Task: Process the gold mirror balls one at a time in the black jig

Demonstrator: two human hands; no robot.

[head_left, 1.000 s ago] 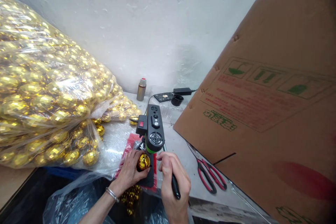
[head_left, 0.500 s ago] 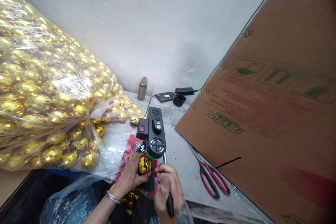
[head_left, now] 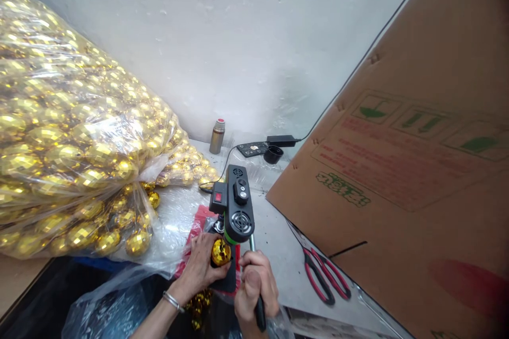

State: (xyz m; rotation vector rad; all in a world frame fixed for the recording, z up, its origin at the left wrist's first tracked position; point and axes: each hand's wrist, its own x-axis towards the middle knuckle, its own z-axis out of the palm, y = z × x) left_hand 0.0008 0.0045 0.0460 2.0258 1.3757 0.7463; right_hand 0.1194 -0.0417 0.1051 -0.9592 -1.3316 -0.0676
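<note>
A gold mirror-faceted ball point(head_left: 220, 252) sits beneath the head of a small black bench drill press point(head_left: 239, 198) with a green ring. My left hand point(head_left: 200, 265) is closed round the ball from the left, thumb at its near side. To the right, my right hand point(head_left: 256, 287) is wrapped around the press's lever, a metal rod with a black handle point(head_left: 260, 313) whose end sticks out below the fist. The drill bit, if there is one, is hidden by the head. Red plastic point(head_left: 196, 228) lies under the press base.
A clear bag point(head_left: 79, 132) bulging with gold balls fills the left side. A cardboard box point(head_left: 382, 185) stands at the right, with red-handled scissors point(head_left: 326, 275) before it. Behind the press are a metal flask point(head_left: 217, 136), a black cup point(head_left: 273, 154) and a power adapter point(head_left: 281, 141).
The whole view has shifted slightly, so everything sits a little lower and to the right. Both hands keep their holds on the ball and the lever.
</note>
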